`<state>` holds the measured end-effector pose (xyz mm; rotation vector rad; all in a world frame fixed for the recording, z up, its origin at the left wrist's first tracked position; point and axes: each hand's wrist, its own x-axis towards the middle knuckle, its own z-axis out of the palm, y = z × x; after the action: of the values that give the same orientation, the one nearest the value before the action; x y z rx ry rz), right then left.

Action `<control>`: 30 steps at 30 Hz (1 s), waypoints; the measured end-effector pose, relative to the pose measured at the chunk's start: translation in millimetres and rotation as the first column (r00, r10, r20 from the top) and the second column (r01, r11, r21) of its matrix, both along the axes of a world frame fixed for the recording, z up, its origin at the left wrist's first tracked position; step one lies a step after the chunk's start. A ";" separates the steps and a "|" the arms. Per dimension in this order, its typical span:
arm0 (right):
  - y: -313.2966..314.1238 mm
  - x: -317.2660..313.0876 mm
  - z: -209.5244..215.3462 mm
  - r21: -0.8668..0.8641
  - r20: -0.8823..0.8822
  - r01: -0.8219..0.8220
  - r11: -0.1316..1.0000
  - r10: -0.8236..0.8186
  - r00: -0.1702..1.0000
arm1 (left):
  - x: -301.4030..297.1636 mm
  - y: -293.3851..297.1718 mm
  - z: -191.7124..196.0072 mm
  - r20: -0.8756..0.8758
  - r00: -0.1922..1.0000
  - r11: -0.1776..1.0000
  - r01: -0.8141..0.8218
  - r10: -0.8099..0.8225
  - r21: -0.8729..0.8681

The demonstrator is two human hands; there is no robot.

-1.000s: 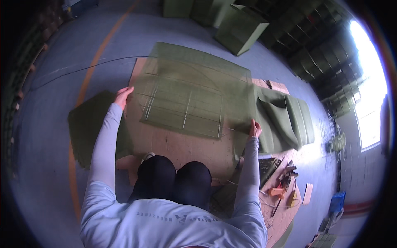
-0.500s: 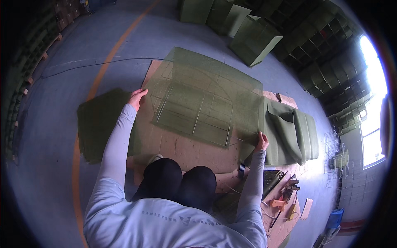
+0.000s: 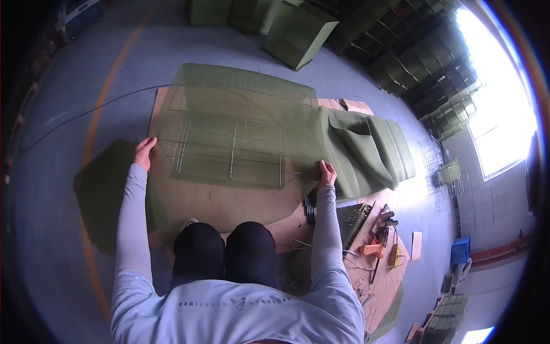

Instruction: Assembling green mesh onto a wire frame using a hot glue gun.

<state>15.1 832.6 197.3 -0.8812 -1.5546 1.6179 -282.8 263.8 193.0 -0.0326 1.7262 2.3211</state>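
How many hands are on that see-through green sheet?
2. The left hand grips the green mesh sheet along its left side; the right hand grips its right side, beside the folded green material. No other hands show.

Left fingers (image 3: 148, 145), right fingers (image 3: 325, 167) hold green mesh sheet (image 3: 256, 131) over wire frame (image 3: 233, 150).
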 end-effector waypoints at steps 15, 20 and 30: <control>-3.7 19.7 3.9 -0.189 -0.005 -0.260 0.947 0.264 0.965 | 1.0 -5.0 3.0 0.015 0.983 0.982 0.186 -0.186 -0.040; -1.1 27.5 2.4 -0.171 0.001 -0.245 0.954 0.249 0.968 | 10.8 8.4 13.0 -0.080 0.989 0.990 0.119 -0.126 -0.076; -4.5 24.4 7.2 -0.091 0.142 -0.250 0.964 0.261 0.955 | 29.4 7.6 38.0 0.024 0.994 0.990 0.104 -0.102 -0.090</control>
<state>39.5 828.1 204.5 -0.8888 -1.7880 1.8342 -253.5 271.4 231.0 0.0170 1.7799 2.1607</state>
